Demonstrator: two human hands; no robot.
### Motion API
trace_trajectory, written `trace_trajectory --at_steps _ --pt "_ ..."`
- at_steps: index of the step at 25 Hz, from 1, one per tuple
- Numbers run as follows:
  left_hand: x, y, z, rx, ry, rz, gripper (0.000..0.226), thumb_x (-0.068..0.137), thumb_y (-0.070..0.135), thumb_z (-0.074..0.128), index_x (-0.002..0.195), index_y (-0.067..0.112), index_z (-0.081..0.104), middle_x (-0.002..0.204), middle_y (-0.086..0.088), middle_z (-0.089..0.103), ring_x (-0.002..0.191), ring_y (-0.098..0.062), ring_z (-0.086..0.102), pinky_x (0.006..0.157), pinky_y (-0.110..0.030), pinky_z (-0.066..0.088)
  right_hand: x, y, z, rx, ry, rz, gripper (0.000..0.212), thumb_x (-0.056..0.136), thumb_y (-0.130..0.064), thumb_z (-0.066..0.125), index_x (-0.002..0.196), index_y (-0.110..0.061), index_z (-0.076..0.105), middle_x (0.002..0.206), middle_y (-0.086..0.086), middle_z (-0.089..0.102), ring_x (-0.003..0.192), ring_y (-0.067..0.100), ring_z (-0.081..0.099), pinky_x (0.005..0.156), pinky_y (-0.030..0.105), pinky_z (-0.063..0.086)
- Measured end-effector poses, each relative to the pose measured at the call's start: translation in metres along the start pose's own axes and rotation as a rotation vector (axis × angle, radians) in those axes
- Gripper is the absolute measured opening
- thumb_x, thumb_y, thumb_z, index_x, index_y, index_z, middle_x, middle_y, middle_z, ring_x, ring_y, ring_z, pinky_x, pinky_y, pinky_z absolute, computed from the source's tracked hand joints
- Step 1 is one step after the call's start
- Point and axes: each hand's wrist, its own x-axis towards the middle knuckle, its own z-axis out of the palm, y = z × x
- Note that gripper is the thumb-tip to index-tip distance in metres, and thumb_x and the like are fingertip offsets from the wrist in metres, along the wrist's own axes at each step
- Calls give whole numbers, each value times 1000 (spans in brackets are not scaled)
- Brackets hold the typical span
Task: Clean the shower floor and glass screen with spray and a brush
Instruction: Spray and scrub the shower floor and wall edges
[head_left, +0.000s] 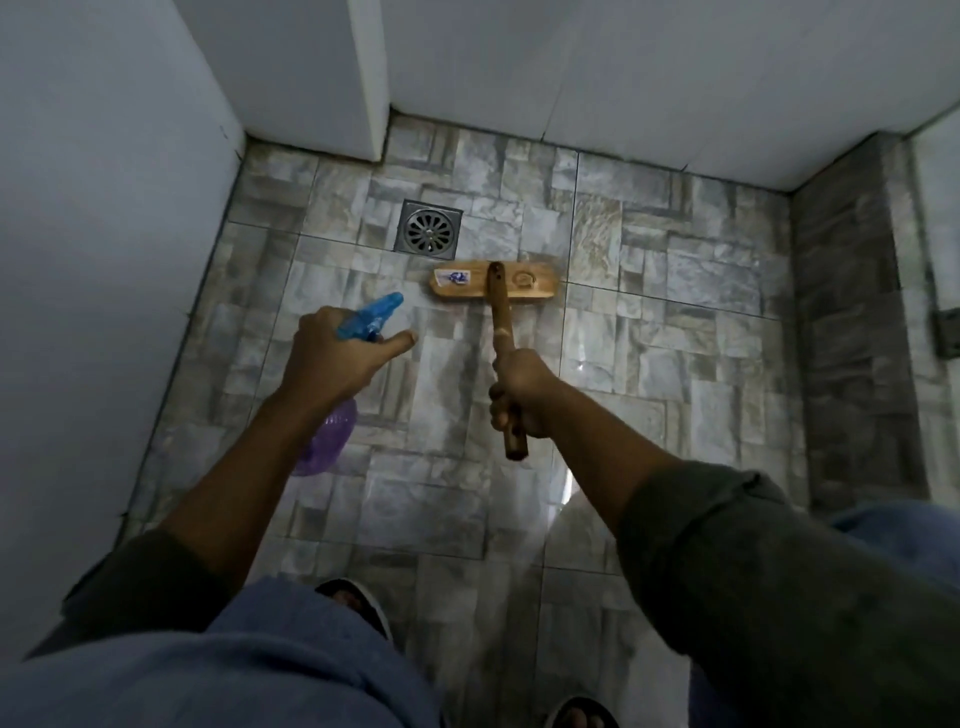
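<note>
My left hand (340, 348) grips a spray bottle (371, 317) with a blue trigger head and a purple body that hangs below my wrist; its nozzle points at the floor and one finger is stretched out. My right hand (522, 392) is closed around the wooden handle of a brush (493, 283). The brush's flat wooden head rests on the grey stone-pattern shower floor (675, 312), just right of and below the drain. I cannot make out the glass screen for certain.
A square metal drain (429, 232) sits in the floor near the back wall. White tiled walls (623, 78) close in the back and left. A darker tiled strip (841, 338) runs along the right. My sandalled feet (358, 603) stand at the bottom.
</note>
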Motion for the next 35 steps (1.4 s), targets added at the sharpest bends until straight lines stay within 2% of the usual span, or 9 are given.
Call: trace_trajectory --at_steps 7,12,15,17,20,26,30,32,35 --pt "8 -13 -23 -56 66 -17 52 72 51 84 72 2 66 64 -14 67 59 -31 67 61 -46 61 -51 56 27 -110 -161 0 46 106 -54 29 98 -13 49 66 3 46 45 15 42 41 27 40" --pt "6 -25 -44 -124 116 -149 47 73 46 86 78 3 67 66 -8 66 55 -20 61 55 -33 54 15 -43 60 -73 -93 -76 44 109 -48 27 92 -11 46 64 6 42 43 16 36 42 25 36" --pt "13 -29 -65 -145 144 -175 39 74 43 86 71 11 64 61 -3 62 51 -16 58 52 -30 52 27 -44 89 -65 -86 -105 48 108 -48 27 92 -10 51 64 7 47 45 17 41 45 29 39" --pt "21 -30 -76 -98 146 -135 39 75 44 86 67 13 63 58 -2 62 49 -16 58 55 -32 53 7 3 94 -185 -115 -107 47 108 -48 32 96 -9 57 74 7 55 57 18 50 52 34 47" --pt "40 -30 -94 -30 156 -87 39 76 46 84 66 15 62 61 -2 63 53 -17 60 62 -34 57 -19 33 103 -160 -169 -13 47 106 -50 35 100 -8 56 74 8 54 53 19 50 42 28 48" --pt "75 -13 -116 -13 156 48 43 78 48 81 72 8 67 64 -5 67 53 -14 61 58 -27 54 28 -85 131 -92 -123 -76 42 109 -44 29 88 -11 46 67 8 46 48 19 40 46 29 41" --pt "107 -4 -135 -66 151 70 36 82 38 79 69 8 66 63 -7 66 48 -9 57 48 -11 44 -3 -46 118 -218 -145 14 42 108 -45 33 97 -9 51 69 7 49 46 17 44 42 27 41" --pt "123 -5 -133 -69 146 100 31 83 35 80 66 15 64 60 2 63 47 -2 56 51 -11 45 -2 -30 119 -224 -141 21 50 106 -54 33 100 -8 53 66 6 50 44 16 45 40 26 41" --pt "141 -8 -127 -40 159 97 28 81 40 80 73 18 65 65 6 63 55 -3 58 59 -20 47 44 -87 137 -226 -88 -122 42 109 -41 35 89 -8 51 67 7 49 47 17 45 40 26 40"
